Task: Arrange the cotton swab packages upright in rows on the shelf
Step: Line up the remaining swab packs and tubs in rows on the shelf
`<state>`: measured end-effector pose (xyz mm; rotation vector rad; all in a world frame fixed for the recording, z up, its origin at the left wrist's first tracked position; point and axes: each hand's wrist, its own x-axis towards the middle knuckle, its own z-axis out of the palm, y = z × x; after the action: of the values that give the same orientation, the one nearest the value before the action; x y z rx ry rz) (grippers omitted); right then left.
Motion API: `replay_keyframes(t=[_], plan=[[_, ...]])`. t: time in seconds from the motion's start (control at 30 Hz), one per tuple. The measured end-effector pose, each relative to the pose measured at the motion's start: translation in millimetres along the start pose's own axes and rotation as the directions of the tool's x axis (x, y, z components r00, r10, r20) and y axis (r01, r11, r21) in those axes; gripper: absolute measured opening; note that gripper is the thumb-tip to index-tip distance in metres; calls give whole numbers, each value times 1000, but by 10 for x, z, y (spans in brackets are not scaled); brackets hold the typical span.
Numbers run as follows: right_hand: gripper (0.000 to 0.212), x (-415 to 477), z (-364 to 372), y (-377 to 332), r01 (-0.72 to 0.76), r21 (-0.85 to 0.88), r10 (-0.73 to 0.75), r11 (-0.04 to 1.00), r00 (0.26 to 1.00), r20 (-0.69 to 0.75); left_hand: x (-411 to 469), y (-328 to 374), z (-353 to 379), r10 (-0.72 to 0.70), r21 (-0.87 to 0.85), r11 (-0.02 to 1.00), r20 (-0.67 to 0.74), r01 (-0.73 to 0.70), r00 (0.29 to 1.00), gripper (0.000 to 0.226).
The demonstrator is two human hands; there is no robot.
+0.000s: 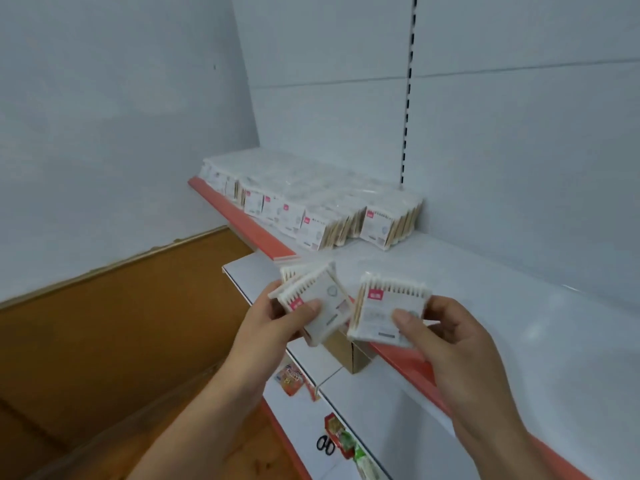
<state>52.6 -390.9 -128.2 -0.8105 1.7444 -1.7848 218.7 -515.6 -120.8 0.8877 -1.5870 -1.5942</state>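
Observation:
My left hand (277, 315) grips a small stack of cotton swab packages (317, 299), white with a pink label, tilted in front of the shelf edge. My right hand (446, 336) pinches a single cotton swab package (388, 308) between thumb and fingers, held nearly upright just right of the stack. On the white shelf (485, 292) several rows of packages (311, 206) stand upright at the back left, reaching to the upright post. The shelf surface to their right is bare.
The shelf has an orange-red front strip (242, 220). A cardboard box (349, 351) sits below the shelf edge, under my hands. Lower shelves hold snack packets (291, 379) and scissors (325, 444). A brown wooden floor (121, 323) lies to the left.

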Motion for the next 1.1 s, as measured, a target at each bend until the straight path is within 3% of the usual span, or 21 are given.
replay_keyframes(t=[0.17, 0.3, 0.43, 0.5, 0.63, 0.83, 1.1], plan=[[12, 242, 228, 58, -13, -147, 9, 989, 1000, -27, 670, -123, -276, -57, -22, 998, 30, 58, 998, 51], [12, 431, 306, 49, -10, -153, -11, 988, 990, -139, 1231, -117, -411, -14, -62, 998, 172, 25, 985, 48], [16, 629, 481, 57, 7, -146, -48, 989, 958, -283, 1734, -111, -564, 97, -38, 995, 326, -90, 940, 75], [17, 775, 606, 69, 9, -175, -73, 984, 929, -362, 1939, -108, -649, 99, -21, 995, 417, -99, 903, 82], [19, 1176, 914, 69, -27, -283, -100, 959, 900, -425, 2241, -81, -794, 41, 68, 992, 629, -108, 776, 65], [18, 1691, 1118, 168, -98, -365, -110, 926, 854, -508, 2498, -48, -798, -12, 122, 983, 785, -135, 620, 45], [16, 1828, 1258, 316, -158, -370, -106, 916, 792, -601, 2839, -156, -867, -27, 68, 996, 835, -54, 550, 70]])
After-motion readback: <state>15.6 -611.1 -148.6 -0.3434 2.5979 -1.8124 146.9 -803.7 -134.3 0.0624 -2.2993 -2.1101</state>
